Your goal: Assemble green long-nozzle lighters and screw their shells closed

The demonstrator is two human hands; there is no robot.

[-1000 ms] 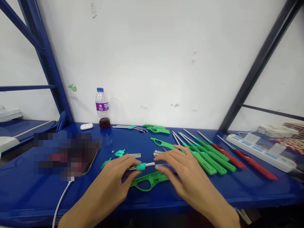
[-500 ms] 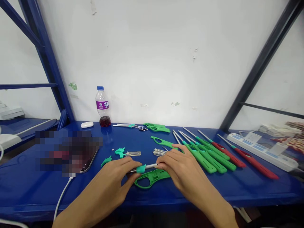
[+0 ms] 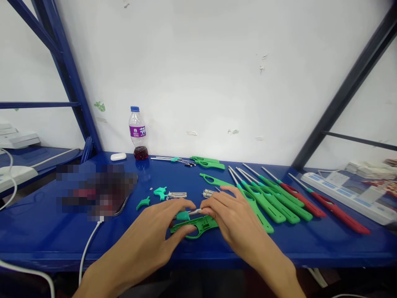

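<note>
A green lighter handle half (image 3: 206,223), its hollow inner side facing up, lies low on the table under both hands. Just above it is a metal lighter tube with a teal collar (image 3: 182,215). My left hand (image 3: 155,227) curves around the tube's collar end, thumb over the handle half's loop and index finger beyond the collar; its other fingers are hidden. With thumb and index finger, my right hand (image 3: 232,215) pinches the other end of the thin grey piece beside the collar. Teal triggers (image 3: 160,193) and metal-framed parts (image 3: 177,194) lie beyond my hands.
Green lighters (image 3: 263,203) and red lighters (image 3: 341,211) lie at right, before a white power strip (image 3: 350,198). More green handle halves (image 3: 211,164) and metal tubes (image 3: 163,158) lie by the wall. A bottle (image 3: 138,136), white case (image 3: 118,157) and cabled phone (image 3: 125,203) are left.
The tube and teal collar have come lower, closer to the green handle half. My left thumb has moved away from the index finger, over the handle's loop. The view has shifted slightly.
</note>
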